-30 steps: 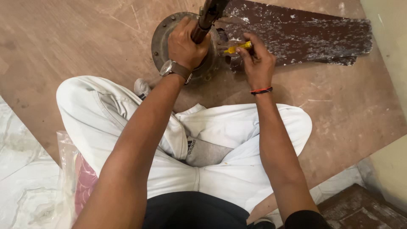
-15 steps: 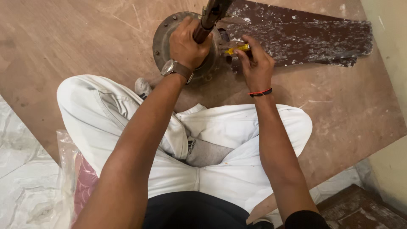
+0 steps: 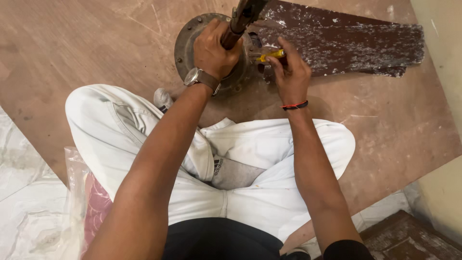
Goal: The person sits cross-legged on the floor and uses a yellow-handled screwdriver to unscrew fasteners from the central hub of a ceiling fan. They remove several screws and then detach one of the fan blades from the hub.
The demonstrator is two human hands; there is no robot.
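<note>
An old ceiling fan lies on a brown wooden board. Its round rusty motor housing point(image 3: 188, 44) is in front of my crossed legs, and one worn, paint-flecked blade point(image 3: 346, 43) stretches to the right. My left hand point(image 3: 214, 50), with a wristwatch, is wrapped around the fan's dark rod point(image 3: 240, 19) just above the housing. My right hand point(image 3: 288, 72) grips a yellow-handled screwdriver point(image 3: 270, 55), its tip at the spot where the blade meets the housing. The tip itself is hidden.
The brown wooden board point(image 3: 72, 53) covers the floor ahead of me. A clear plastic bag with something pink inside point(image 3: 89, 202) lies by my left thigh on white marble floor point(image 3: 24, 202). A pale wall point(image 3: 442, 58) rises at the right, with dark wood point(image 3: 414, 240) below.
Both hands stay on the rod and the screwdriver. The right hand has shifted only slightly at the blade joint.
</note>
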